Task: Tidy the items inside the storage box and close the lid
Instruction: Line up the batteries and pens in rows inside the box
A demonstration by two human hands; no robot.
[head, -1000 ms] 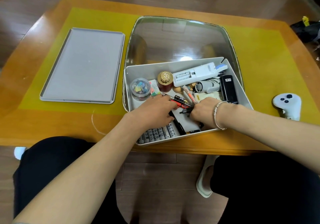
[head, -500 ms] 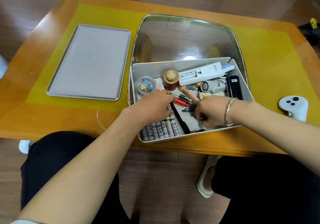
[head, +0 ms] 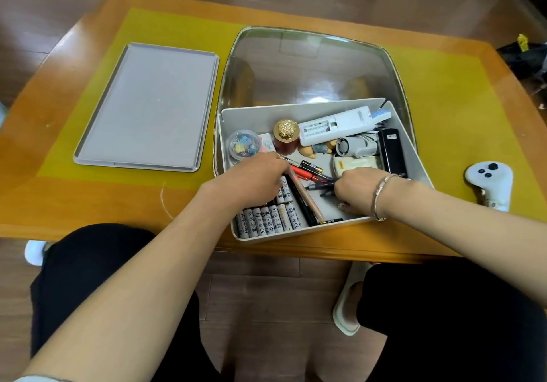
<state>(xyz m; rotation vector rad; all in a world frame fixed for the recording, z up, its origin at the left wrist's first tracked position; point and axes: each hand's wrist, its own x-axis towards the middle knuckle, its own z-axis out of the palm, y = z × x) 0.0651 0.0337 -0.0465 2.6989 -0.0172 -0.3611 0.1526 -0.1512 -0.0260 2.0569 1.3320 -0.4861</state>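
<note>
White plastic storage box [head: 416,162], lid off, near worktop edge: sorting step.
Left hand [head: 251,179] rests on white batteries [head: 268,219]; right hand [head: 355,194] pinches dark pens [head: 321,185]. Next: align pens, fetch grey flat lid [head: 148,106].

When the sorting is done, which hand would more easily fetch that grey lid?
Probably the left hand. The grey lid lies flat on the table to the left of the storage box, on that hand's side; the right hand would have to cross over.
</note>
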